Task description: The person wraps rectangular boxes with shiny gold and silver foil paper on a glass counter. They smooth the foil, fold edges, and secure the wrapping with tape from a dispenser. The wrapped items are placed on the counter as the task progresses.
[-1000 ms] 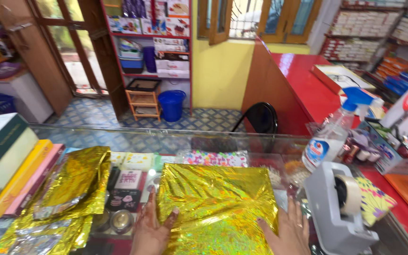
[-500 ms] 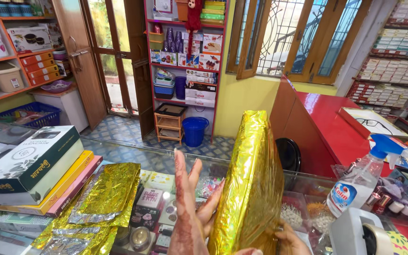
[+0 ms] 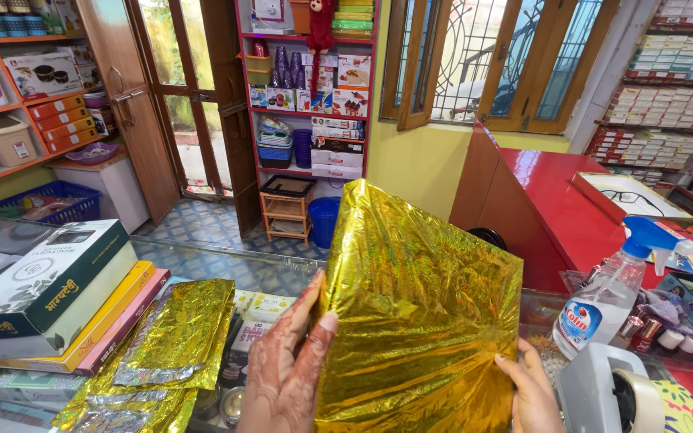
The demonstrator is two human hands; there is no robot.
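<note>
I hold a flat package wrapped in shiny gold foil paper (image 3: 419, 313) upright above the glass counter (image 3: 202, 269). My left hand (image 3: 286, 369), patterned with henna, presses flat against the package's left edge with its fingers spread. My right hand (image 3: 527, 389) grips its lower right corner from behind, and only the fingers show. Loose folded sheets of the same gold foil (image 3: 162, 353) lie on the glass to the left of my left hand.
A stack of flat boxes (image 3: 50, 297) sits at the counter's left. At right stand a spray bottle with a blue trigger (image 3: 615, 293) and a tape dispenser (image 3: 619, 393). A red counter (image 3: 555, 200) runs along the right. Shelves and a wooden door are behind.
The foil package went from lying flat on the glass to standing on edge, and now its broad face is turned towards me. My left hand shifted onto its left edge.
</note>
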